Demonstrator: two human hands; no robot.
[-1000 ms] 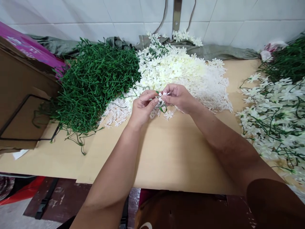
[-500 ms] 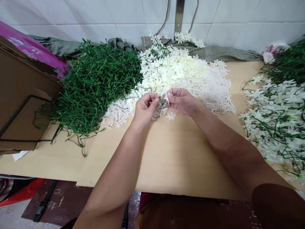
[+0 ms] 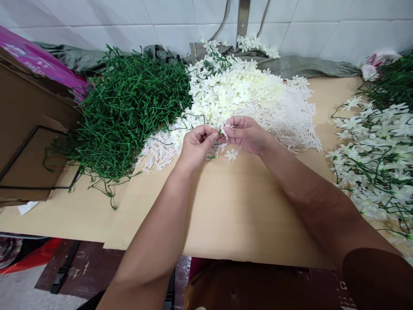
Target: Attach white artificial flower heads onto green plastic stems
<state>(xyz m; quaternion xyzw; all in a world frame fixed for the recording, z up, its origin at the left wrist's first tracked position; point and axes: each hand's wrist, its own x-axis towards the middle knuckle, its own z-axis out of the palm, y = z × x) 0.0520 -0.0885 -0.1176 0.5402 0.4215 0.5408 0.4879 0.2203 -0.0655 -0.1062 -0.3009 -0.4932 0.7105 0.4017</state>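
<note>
My left hand (image 3: 200, 142) pinches a green plastic stem (image 3: 220, 132), most of it hidden by the fingers. Right beside it, my right hand (image 3: 245, 133) is closed on a small white artificial flower (image 3: 225, 131), which meets the stem tip between the two hands. Just beyond the hands spreads a heap of white flower heads (image 3: 235, 88), with thin white pieces (image 3: 287, 125) along its right side. A single white flower (image 3: 231, 155) lies on the cardboard below my fingers. To the left is a big pile of green stems (image 3: 138, 99).
White flowers on green stems (image 3: 377, 163) cover the right side of the cardboard-topped table (image 3: 232, 206). A cardboard box (image 3: 29, 129) and a black wire frame (image 3: 35, 129) stand at the left. Behind runs a tiled wall (image 3: 174, 36) with grey-green cloth (image 3: 309, 66) at its foot.
My hands have come closer together, bringing the white flower against the green stem's tip. The view has shifted slightly; the piles look unchanged.
</note>
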